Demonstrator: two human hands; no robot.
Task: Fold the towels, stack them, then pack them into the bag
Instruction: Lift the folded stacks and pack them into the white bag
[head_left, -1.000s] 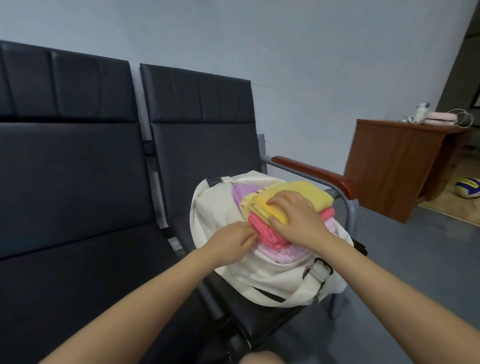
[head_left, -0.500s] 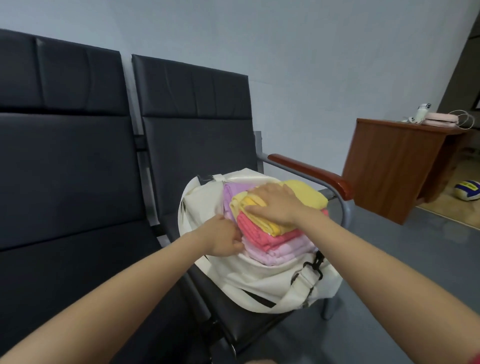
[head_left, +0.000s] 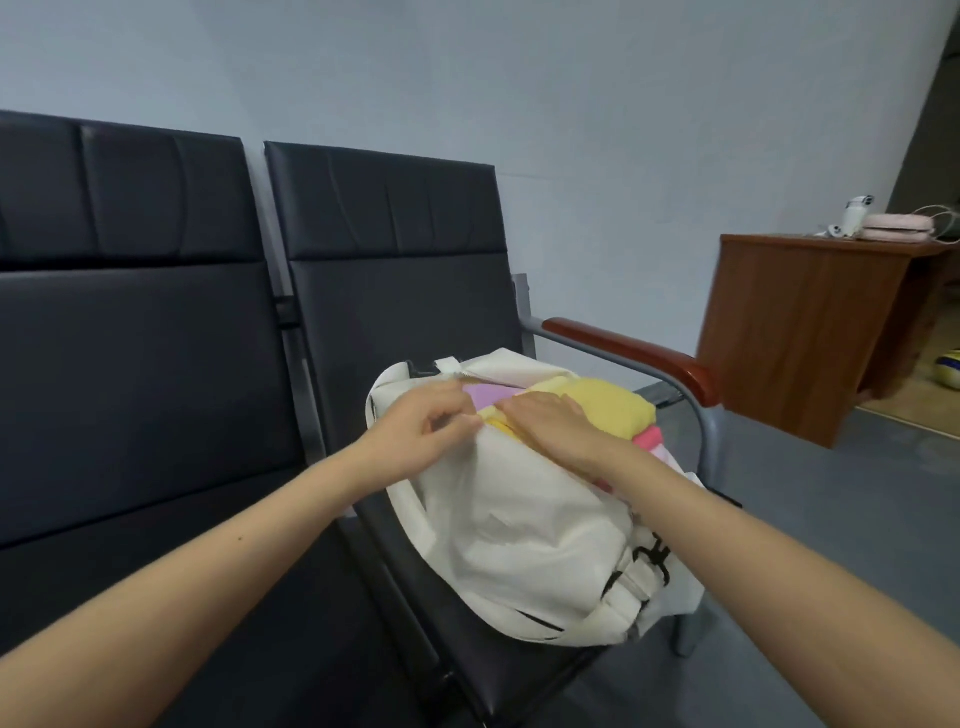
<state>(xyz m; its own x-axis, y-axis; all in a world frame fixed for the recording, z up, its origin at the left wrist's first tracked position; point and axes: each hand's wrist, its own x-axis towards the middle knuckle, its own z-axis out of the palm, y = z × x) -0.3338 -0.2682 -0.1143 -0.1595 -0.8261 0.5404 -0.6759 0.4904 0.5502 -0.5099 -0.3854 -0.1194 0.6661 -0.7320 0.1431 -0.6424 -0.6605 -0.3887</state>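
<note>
Up over the near side of the towel stack comes the cream fabric of the white bag (head_left: 524, 514), which half a second ago was sagging below the pink and lilac layers. Now only the top of the pile is peeking out of the opening. The left hand (head_left: 421, 441) is pinching the bag's rim between thumb and fingertips, drawing it upward beside the stack. The right hand (head_left: 545, 421) is lying flat, fingers extended, pressing down on the yellow towel (head_left: 608, 421) that is crowning the pile. Beneath it a pink towel (head_left: 647, 451) is showing as a thin edge on the right, and a lilac towel (head_left: 488, 391) is showing at the back, just under the zip edge. The bag is sitting on the seat of the right-hand black chair (head_left: 400, 291), leaning toward the wood-capped armrest (head_left: 634, 353), its black buckle (head_left: 655, 558) and strap hanging off the front right. Another black seat (head_left: 130, 332) is standing just beside it on the left. Well apart, by the wall, a wooden desk (head_left: 795, 332) is carrying a small white device (head_left: 854, 215) and something pink (head_left: 896, 235).
</note>
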